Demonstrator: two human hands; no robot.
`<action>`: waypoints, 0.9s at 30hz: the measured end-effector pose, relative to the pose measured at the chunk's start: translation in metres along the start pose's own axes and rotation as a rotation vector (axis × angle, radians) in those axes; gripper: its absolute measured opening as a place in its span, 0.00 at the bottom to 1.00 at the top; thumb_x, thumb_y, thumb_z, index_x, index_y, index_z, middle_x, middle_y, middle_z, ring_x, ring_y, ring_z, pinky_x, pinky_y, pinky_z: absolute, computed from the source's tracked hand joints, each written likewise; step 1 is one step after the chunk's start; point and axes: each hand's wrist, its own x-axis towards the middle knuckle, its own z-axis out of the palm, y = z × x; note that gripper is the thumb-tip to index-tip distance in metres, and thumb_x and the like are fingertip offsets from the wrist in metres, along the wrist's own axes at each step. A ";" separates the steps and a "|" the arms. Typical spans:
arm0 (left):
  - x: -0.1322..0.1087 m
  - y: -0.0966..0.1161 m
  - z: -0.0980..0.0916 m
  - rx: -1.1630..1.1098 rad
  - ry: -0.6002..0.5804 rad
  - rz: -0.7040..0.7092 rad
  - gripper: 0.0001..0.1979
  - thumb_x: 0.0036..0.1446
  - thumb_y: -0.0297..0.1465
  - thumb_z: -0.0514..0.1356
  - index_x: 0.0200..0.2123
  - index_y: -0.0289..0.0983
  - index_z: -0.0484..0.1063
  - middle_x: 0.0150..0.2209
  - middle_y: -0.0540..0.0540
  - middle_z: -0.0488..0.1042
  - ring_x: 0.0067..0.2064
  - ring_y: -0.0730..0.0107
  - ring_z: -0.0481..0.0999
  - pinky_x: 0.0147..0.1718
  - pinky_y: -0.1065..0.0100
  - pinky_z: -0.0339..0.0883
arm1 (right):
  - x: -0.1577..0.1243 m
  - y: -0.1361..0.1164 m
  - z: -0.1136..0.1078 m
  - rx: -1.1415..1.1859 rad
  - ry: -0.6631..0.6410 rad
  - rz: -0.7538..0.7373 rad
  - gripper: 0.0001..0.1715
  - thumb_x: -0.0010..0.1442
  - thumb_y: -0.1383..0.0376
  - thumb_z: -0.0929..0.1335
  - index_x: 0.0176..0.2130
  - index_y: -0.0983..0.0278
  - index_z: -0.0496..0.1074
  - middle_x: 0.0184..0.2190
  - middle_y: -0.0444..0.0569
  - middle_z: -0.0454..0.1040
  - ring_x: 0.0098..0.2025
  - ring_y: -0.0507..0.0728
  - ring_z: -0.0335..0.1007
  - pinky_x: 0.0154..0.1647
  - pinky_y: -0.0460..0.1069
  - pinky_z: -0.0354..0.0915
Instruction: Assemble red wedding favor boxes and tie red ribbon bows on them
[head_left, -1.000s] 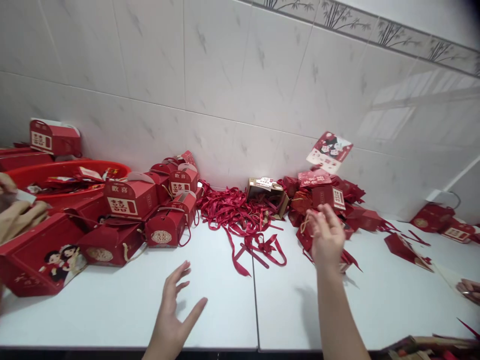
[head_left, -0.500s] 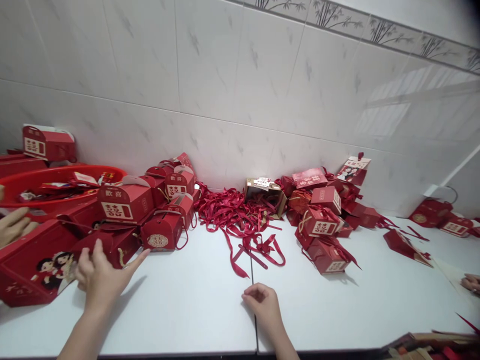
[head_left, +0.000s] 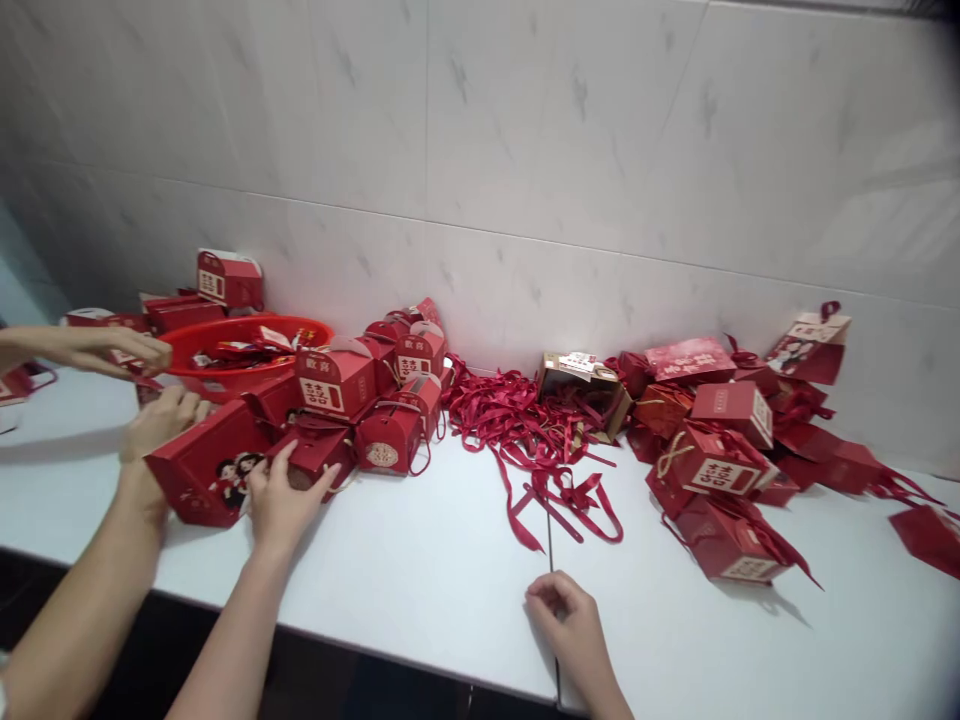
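My left hand (head_left: 283, 505) reaches over a small red gift box (head_left: 319, 455) at the near end of the stack, thumb and fingers spread apart against it. Just left of it leans a larger red box (head_left: 199, 465) printed with a cartoon couple. My right hand (head_left: 574, 625) is curled low over the white table (head_left: 420, 570), thumb and fingertips pinched together, with nothing seen between them. Ahead of it lie loose red ribbons (head_left: 499, 410) in a heap, several strands trailing forward.
At left a co-worker's hands (head_left: 97, 350) work beside a red basin (head_left: 255, 328) of small packets. Stacked red boxes (head_left: 334, 385) stand behind my left hand. An open carton (head_left: 615, 395) adjoins the ribbons. More ribboned boxes (head_left: 720, 465) pile up at right, before a tiled wall (head_left: 510, 150).
The view has swung left, bringing the co-worker's arms into sight. My left hand has moved onto the small box, its thumb nearer the fingers. My right hand stays pinched.
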 end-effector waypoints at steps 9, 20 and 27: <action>-0.080 0.001 0.002 -0.129 -0.066 0.117 0.33 0.46 0.44 0.65 0.54 0.38 0.63 0.52 0.38 0.59 0.58 0.45 0.63 0.57 0.46 0.60 | -0.002 0.003 0.000 -0.078 0.012 -0.027 0.11 0.57 0.59 0.66 0.31 0.64 0.73 0.27 0.49 0.73 0.29 0.57 0.69 0.31 0.50 0.67; -0.155 0.040 0.015 -0.459 -0.624 0.415 0.35 0.52 0.30 0.63 0.62 0.46 0.55 0.63 0.37 0.53 0.65 0.46 0.55 0.60 0.45 0.56 | 0.062 -0.002 0.000 -0.497 0.023 0.016 0.06 0.54 0.66 0.67 0.34 0.65 0.73 0.39 0.54 0.66 0.31 0.59 0.69 0.33 0.53 0.63; -0.157 0.040 0.018 -0.481 -0.668 0.428 0.37 0.51 0.30 0.64 0.63 0.45 0.55 0.66 0.36 0.54 0.66 0.45 0.55 0.60 0.46 0.54 | 0.066 -0.004 0.006 -0.472 0.016 0.001 0.10 0.57 0.68 0.65 0.41 0.63 0.70 0.39 0.53 0.67 0.37 0.59 0.68 0.34 0.50 0.60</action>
